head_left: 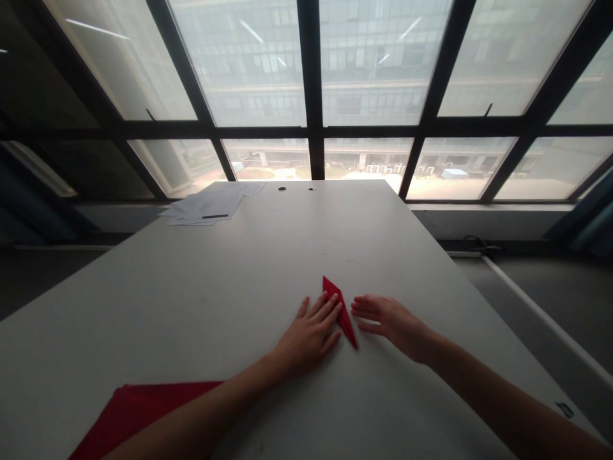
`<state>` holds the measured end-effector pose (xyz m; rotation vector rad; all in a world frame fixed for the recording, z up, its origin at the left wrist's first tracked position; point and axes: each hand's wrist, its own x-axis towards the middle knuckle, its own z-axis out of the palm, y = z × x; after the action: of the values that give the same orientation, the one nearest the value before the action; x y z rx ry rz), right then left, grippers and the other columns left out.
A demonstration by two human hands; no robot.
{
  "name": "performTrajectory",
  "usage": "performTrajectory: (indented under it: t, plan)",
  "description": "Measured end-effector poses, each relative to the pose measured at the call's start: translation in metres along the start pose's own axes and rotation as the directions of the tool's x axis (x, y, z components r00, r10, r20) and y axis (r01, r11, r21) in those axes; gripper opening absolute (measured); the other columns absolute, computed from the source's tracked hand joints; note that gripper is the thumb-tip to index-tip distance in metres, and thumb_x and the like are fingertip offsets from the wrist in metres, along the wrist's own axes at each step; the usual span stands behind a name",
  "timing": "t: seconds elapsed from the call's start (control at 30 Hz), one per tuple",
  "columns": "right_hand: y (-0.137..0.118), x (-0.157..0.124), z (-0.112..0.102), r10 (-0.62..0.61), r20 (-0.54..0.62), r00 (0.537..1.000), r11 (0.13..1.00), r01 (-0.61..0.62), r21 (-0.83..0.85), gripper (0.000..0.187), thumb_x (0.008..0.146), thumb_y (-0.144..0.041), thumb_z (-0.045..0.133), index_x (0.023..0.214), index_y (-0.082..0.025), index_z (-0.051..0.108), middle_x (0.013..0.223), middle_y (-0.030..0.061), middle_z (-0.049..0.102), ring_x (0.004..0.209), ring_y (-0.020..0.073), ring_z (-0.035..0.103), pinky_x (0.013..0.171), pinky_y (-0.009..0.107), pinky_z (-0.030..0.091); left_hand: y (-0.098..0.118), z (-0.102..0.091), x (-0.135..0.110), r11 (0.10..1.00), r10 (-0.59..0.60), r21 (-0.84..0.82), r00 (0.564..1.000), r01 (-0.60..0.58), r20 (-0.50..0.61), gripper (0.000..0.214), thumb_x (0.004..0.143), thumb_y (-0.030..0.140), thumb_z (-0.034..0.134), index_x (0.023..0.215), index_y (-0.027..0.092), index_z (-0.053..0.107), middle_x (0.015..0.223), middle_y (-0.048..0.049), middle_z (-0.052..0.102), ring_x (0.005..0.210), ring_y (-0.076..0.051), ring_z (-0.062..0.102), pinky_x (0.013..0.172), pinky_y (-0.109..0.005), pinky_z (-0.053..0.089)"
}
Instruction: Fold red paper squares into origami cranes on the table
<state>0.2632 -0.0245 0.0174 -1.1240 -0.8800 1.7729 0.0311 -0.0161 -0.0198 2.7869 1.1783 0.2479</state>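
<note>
A small folded piece of red paper [341, 310], narrow and pointed at both ends, lies flat on the white table [239, 268]. My left hand [311, 332] lies flat with fingers stretched out, its fingertips pressing on the paper's left side. To the right of the paper, my right hand [387, 319] has its fingers extended toward the paper's right edge, close to it or just touching. Neither hand grips anything.
Red paper sheets [134, 412] lie at the near left edge under my left forearm. White papers [211, 206] sit at the far left corner. Two small holes [295, 188] mark the far edge. Large windows stand beyond the table.
</note>
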Motion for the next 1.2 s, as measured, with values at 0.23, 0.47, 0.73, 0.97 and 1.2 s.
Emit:
performTrajectory:
  t: [0.23, 0.47, 0.73, 0.97, 1.2]
  plan:
    - [-0.019, 0.025, 0.013, 0.209, 0.139, 0.968, 0.973, -0.22, 0.069, 0.008, 0.08, -0.021, 0.069, 0.086, -0.014, 0.069, 0.09, 0.0091, 0.073, 0.075, 0.0181, 0.071, 0.069, 0.029, 0.058, 0.0, -0.003, -0.001, 1.0, 0.016, -0.019, 0.999, -0.016, 0.04, 0.061, 0.104, 0.049, 0.028, 0.158, 0.027, 0.013, 0.162, -0.0066, 0.024, 0.151, -0.025, 0.017, 0.12, -0.057, 0.01]
    - [-0.011, 0.059, 0.016, 0.034, -0.079, 0.996, 0.968, -0.053, -0.247, 0.006, 0.072, -0.013, 0.073, 0.078, -0.011, 0.071, 0.075, 0.0095, 0.074, 0.06, 0.0123, 0.066, 0.049, 0.018, 0.046, -0.003, -0.002, 0.021, 0.991, -0.014, -0.129, 0.999, 0.018, 0.032, 0.06, 0.104, 0.049, 0.027, 0.158, 0.027, 0.012, 0.162, -0.0074, 0.022, 0.151, -0.023, 0.017, 0.121, -0.057, 0.008]
    - [-0.022, 0.109, -0.003, -0.072, -0.243, 0.967, 0.984, 0.029, -0.174, 0.019, 0.079, -0.031, 0.074, 0.075, -0.013, 0.069, 0.053, 0.0015, 0.062, 0.04, 0.0081, 0.048, 0.035, 0.018, 0.027, -0.014, -0.001, 0.091, 0.948, -0.012, -0.317, 0.996, -0.016, -0.086, 0.058, 0.104, 0.038, 0.033, 0.157, 0.027, 0.017, 0.162, -0.0063, 0.023, 0.151, -0.021, 0.018, 0.121, -0.053, 0.015]
    - [-0.043, 0.144, -0.02, -0.272, -0.27, 0.924, 0.958, 0.285, 0.011, 0.036, 0.073, -0.05, 0.077, 0.084, -0.018, 0.065, 0.065, -0.0021, 0.062, 0.052, 0.008, 0.05, 0.045, 0.019, 0.035, -0.029, 0.0, 0.16, 0.745, -0.163, -0.646, 0.895, -0.164, -0.414, 0.041, 0.099, 0.026, 0.042, 0.137, 0.023, 0.057, 0.153, -0.0071, 0.044, 0.144, -0.022, 0.037, 0.12, -0.047, 0.026]
    - [-0.041, 0.16, -0.029, -0.424, -0.34, 0.839, 0.889, 0.457, 0.019, 0.04, 0.068, -0.055, 0.078, 0.077, -0.019, 0.062, 0.065, -0.0016, 0.061, 0.052, 0.0089, 0.047, 0.048, 0.022, 0.035, -0.043, 0.002, 0.173, 0.569, -0.393, -0.794, 0.778, -0.213, -0.49, 0.044, 0.097, 0.034, 0.053, 0.14, 0.024, 0.05, 0.149, -0.0102, 0.048, 0.135, -0.025, 0.049, 0.111, -0.045, 0.043]
